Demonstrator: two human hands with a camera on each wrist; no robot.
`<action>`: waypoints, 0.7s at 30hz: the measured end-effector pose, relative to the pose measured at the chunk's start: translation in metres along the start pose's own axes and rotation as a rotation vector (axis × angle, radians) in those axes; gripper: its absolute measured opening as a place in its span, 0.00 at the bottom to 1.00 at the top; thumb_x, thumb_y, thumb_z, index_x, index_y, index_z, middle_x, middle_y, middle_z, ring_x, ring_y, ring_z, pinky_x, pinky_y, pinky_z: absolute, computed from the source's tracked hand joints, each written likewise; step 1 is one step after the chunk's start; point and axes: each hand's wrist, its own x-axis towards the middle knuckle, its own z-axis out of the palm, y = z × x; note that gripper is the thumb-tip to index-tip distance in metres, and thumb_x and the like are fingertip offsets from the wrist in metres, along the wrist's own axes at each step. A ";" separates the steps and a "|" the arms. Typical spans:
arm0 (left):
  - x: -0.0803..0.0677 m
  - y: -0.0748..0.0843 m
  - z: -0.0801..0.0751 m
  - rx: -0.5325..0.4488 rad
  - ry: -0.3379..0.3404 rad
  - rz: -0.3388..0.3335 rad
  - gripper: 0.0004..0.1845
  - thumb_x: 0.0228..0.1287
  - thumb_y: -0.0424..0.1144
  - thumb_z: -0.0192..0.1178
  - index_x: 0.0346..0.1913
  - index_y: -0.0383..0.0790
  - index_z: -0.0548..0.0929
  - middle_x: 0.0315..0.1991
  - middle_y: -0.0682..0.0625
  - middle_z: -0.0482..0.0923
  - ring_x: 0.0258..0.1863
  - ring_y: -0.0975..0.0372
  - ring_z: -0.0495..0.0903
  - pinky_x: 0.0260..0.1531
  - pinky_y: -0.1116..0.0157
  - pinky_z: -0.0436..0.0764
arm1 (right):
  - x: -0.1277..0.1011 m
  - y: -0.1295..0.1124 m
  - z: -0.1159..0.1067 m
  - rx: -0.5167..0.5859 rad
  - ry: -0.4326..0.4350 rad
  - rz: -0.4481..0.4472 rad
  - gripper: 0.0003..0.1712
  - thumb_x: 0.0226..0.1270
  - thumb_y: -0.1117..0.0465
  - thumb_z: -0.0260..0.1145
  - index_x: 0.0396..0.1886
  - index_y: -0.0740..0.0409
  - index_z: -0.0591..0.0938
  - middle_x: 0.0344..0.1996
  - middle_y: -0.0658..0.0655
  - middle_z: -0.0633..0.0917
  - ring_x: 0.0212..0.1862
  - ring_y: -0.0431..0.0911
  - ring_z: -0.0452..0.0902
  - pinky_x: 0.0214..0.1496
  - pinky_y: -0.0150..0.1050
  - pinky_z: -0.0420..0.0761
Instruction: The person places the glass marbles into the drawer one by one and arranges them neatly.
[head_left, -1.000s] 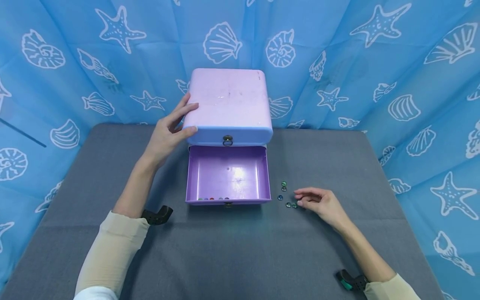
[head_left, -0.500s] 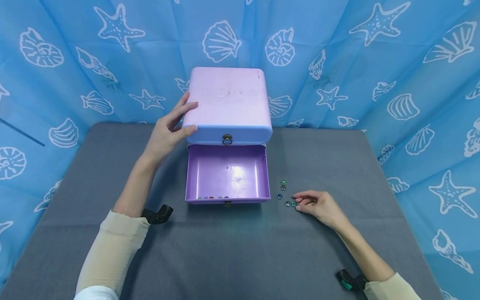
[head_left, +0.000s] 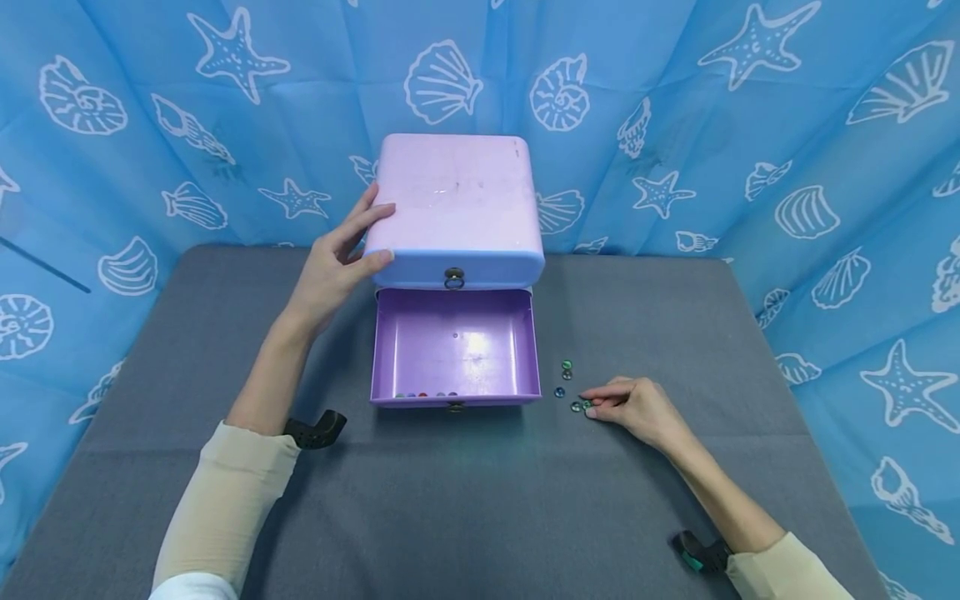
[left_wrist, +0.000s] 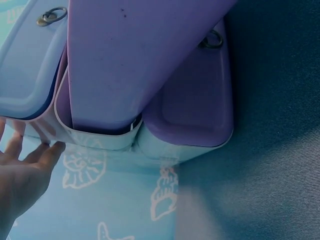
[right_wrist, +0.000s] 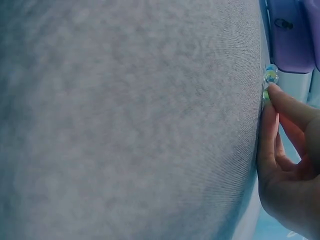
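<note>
My left hand [head_left: 333, 265] lies open on the box [head_left: 457, 208]; my right hand [head_left: 633, 408] pinches a bead [head_left: 586, 406] at lower right, next lifting it to the drawer [head_left: 455, 346].

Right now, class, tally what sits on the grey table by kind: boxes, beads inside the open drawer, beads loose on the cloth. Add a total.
Purple drawer box: 1
Beads in the drawer: 5
Loose beads on the cloth: 5
Total: 11

Grey cloth-covered bench [head_left: 480, 500] filling the lower frame. At upper centre, a lilac drawer box [head_left: 457, 208] standing on it, bottom drawer [head_left: 455, 346] pulled out. Right of centre, loose glass beads [head_left: 567, 367] scattered beside the drawer.
</note>
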 end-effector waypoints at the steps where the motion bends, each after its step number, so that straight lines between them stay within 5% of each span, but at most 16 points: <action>1: 0.000 0.000 0.000 -0.001 0.000 0.001 0.30 0.65 0.36 0.65 0.70 0.45 0.73 0.79 0.60 0.50 0.77 0.59 0.50 0.70 0.42 0.55 | 0.001 0.000 0.000 -0.007 0.002 0.001 0.13 0.57 0.64 0.76 0.43 0.58 0.90 0.30 0.50 0.86 0.30 0.40 0.80 0.31 0.33 0.78; 11: 0.001 -0.003 0.002 -0.037 -0.011 0.003 0.30 0.66 0.37 0.66 0.70 0.45 0.73 0.79 0.60 0.50 0.77 0.60 0.50 0.70 0.42 0.56 | -0.004 -0.001 -0.002 0.023 0.006 0.022 0.11 0.63 0.60 0.73 0.44 0.57 0.90 0.36 0.54 0.87 0.32 0.41 0.81 0.32 0.34 0.79; 21: 0.000 0.002 -0.001 -0.013 -0.002 -0.006 0.30 0.65 0.36 0.66 0.71 0.45 0.73 0.79 0.61 0.50 0.77 0.60 0.51 0.69 0.41 0.58 | 0.006 -0.001 -0.005 0.244 -0.022 0.097 0.18 0.67 0.58 0.70 0.51 0.63 0.86 0.44 0.62 0.88 0.39 0.43 0.87 0.42 0.36 0.84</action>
